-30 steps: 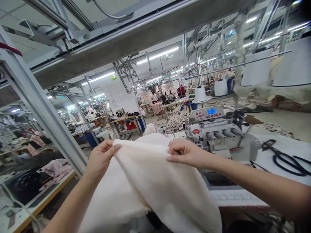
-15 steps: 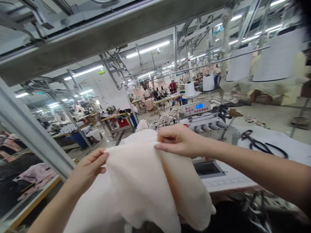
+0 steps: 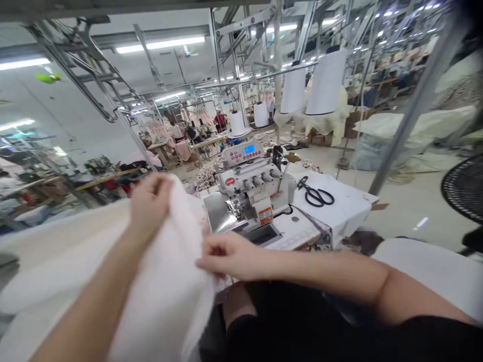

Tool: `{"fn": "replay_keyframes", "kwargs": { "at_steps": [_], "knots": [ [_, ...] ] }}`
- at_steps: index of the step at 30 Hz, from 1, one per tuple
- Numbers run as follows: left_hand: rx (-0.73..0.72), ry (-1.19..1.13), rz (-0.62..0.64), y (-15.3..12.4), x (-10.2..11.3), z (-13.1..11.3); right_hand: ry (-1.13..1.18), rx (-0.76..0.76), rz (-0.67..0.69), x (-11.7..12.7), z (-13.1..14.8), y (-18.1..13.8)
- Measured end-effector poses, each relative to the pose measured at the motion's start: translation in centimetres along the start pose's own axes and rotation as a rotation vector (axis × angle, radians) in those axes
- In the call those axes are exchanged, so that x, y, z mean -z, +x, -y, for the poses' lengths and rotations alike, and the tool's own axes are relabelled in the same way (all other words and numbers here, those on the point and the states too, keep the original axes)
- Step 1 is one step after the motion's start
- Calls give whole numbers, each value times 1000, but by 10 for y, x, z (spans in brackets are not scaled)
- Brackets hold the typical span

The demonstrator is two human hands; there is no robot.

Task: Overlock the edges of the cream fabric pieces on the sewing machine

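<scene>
A soft cream fabric hangs in a thick fold in front of me and spreads away to the left. My left hand grips its upper edge, with the fingers closed around the fold. My right hand pinches the fabric lower down, at the fold's right side. Just beyond that hand stands a white overlock sewing machine, with its needle area hidden from this angle. Neither hand touches the machine. Black-handled scissors lie on a white sheet to its right.
Thread cones stand behind the machine, and large white cones hang above. A metal pole and a black fan guard stand at right. Further sewing tables fill the hall beyond.
The view has swung right, so the machine and scissors sit further left and more fully in view. My hands have drawn closer together, and the fabric now hangs in a narrower fold.
</scene>
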State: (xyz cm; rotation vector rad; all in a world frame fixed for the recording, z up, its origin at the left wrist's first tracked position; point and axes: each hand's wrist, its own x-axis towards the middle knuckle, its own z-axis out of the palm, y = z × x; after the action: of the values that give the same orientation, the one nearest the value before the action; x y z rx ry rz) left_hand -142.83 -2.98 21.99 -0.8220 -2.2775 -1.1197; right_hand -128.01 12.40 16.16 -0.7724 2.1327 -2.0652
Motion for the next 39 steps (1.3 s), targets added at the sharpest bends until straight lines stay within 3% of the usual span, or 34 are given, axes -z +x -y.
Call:
{"fn": "replay_keyframes", "kwargs": {
  "at_steps": [2,4,6,8,11,16,18,23,33,39],
  "knots": [
    [11,-44,153,-14,-50,9,77,-254,-126,4,-55,-36],
    [36,-90,312,-32,-88,16,46,-355,-216,6,-100,-71],
    [54,-123,435,-47,-112,17,-45,-398,-261,11,-125,-95],
    [66,-141,506,-54,-124,14,-166,-392,-286,22,-132,-106],
    [90,-139,546,-54,-128,7,-308,-334,-330,48,-119,-96],
    [132,-86,528,-51,-132,1,-519,-139,-495,95,-89,-45],
    [141,-63,519,-51,-134,-1,-564,-130,-522,106,-84,-26],
    [158,-21,506,-51,-136,-4,-549,-167,-502,115,-89,-1],
    [206,-55,419,-52,-139,2,-455,-268,-480,129,-99,9],
    [251,-11,367,-41,-147,5,-562,-290,-509,129,-95,14]
  ]
}}
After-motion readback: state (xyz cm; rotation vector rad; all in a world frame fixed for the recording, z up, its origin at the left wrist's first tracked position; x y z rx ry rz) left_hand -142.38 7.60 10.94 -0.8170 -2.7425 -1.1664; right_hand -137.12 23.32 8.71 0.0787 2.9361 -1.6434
